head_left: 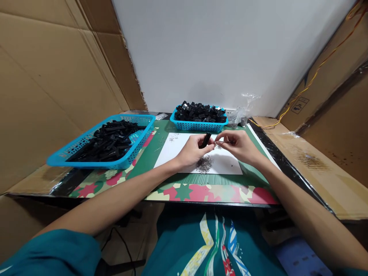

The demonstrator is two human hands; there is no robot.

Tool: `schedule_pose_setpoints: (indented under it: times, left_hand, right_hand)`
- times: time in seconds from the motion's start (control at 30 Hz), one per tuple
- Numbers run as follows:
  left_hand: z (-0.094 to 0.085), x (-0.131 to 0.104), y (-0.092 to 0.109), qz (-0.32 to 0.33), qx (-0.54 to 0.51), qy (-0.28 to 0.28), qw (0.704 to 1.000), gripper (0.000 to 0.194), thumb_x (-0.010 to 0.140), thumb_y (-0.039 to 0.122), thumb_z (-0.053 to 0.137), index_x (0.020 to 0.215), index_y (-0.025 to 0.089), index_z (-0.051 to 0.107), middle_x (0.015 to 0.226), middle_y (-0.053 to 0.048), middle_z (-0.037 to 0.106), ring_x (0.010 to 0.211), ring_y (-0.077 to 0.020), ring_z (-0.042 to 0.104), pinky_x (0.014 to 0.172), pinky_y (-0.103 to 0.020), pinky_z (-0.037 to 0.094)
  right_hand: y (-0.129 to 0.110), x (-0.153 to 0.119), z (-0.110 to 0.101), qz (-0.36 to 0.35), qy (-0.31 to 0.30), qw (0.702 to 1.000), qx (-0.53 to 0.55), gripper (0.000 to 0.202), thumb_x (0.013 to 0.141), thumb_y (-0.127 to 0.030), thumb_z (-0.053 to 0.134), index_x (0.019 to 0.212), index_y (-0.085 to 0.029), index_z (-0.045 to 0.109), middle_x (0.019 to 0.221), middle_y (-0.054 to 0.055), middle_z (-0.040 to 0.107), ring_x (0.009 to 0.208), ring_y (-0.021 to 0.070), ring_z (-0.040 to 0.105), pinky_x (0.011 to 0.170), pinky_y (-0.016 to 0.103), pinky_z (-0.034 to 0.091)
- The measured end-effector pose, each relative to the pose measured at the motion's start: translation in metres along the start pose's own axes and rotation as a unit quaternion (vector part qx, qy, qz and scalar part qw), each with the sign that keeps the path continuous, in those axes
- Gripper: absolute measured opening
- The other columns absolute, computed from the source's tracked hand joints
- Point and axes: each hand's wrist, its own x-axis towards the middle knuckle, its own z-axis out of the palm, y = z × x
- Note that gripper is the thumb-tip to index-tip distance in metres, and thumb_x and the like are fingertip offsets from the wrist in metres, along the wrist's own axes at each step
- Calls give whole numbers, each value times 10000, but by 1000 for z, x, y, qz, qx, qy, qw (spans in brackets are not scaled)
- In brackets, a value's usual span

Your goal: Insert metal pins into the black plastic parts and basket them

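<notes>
My left hand (197,148) is closed around a black plastic piece (205,140), narrow and upright, its top showing above the fingers. Close by on the right, my right hand (238,145) pinches a thin metal tool (224,142) that looks like tweezers; its tip points at the black piece. Whether the tip holds anything is too small to tell. Beneath both hands lies a white sheet (169,153), bearing a heap of tiny metal parts (204,164) just below my left hand. A smaller scatter of such parts (173,137) lies at the sheet's far left corner.
On the left stands a large blue basket (86,165) of long black pieces. Behind the sheet, a smaller blue basket (198,125) is heaped with short black pieces. Clear plastic bags (240,116) lie beside it. Cardboard walls (57,65) flank the green-topped table (143,161); a yellow cord (312,80) runs down the right.
</notes>
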Motion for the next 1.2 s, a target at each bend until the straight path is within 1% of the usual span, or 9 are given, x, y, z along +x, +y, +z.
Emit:
schedule_pose_setpoints:
  times: [0.17,0.23,0.33,0.47,0.53,0.63,0.83,1.07,1.2]
  left_hand:
    - [0,1,-3,-8,-16,7,1000,215,867,327,775,936,131,720,834,-36,660,746,-135,560,709,-291,426]
    - [-1,2,-2,-35,-70,-3,997,258,874,325,759,1042,131,732,925,-64,690,768,-140,571,698,-289,435]
    - [-3,3,2,-76,-177,-32,981,309,921,303,676,1172,131,733,1125,-121,714,841,-158,605,731,-300,465]
    - [-4,2,5,-51,-213,-48,974,319,953,292,669,1217,130,744,1165,-136,729,910,-177,634,831,-328,486]
    - [-4,2,3,-34,-205,-57,977,338,956,316,693,1236,134,746,1141,-133,741,924,-184,641,858,-337,490]
    - [-4,3,0,-21,-193,-61,979,375,954,355,714,1261,141,743,1130,-131,749,942,-192,650,843,-330,494]
    - [-6,3,-2,-19,-167,-65,984,418,951,371,715,1293,131,727,1100,-123,754,835,-153,639,790,-312,505]
    - [-5,2,1,0,-138,-78,987,389,963,361,697,1266,122,741,1013,-112,759,819,-162,641,788,-317,516]
    - [-5,0,4,7,-107,-96,990,324,974,342,680,1209,138,770,977,-94,745,831,-170,633,800,-328,517]
  right_hand:
    - [1,0,0,-18,8,1000,-24,162,942,-314,682,873,-186,753,614,-44,412,582,117,353,580,305,295]
    - [1,-2,0,-24,30,999,-18,161,930,-310,695,860,-181,762,595,-45,407,569,115,342,560,300,291]
    - [2,-4,2,-54,95,994,-15,140,903,-284,714,861,-171,785,568,-48,428,537,105,334,523,283,296]
    - [4,-8,13,-126,139,981,-40,108,895,-230,707,855,-174,790,580,-25,596,493,86,411,496,242,367]
    - [4,-8,17,-152,132,978,-54,131,911,-208,680,825,-180,776,651,3,691,504,87,483,515,228,425]
    - [6,-8,19,-163,107,979,-63,173,928,-187,645,799,-184,761,711,21,740,524,92,535,536,219,459]
    - [10,-8,15,-146,70,983,-86,170,903,-186,643,807,-180,783,644,3,691,494,85,478,540,228,418]
    - [10,-7,14,-117,28,990,-67,153,860,-159,664,853,-177,816,588,-16,618,503,90,415,542,243,377]
    - [9,-6,13,-127,-8,991,-47,182,880,-124,645,827,-171,812,646,13,699,519,95,488,558,246,392]
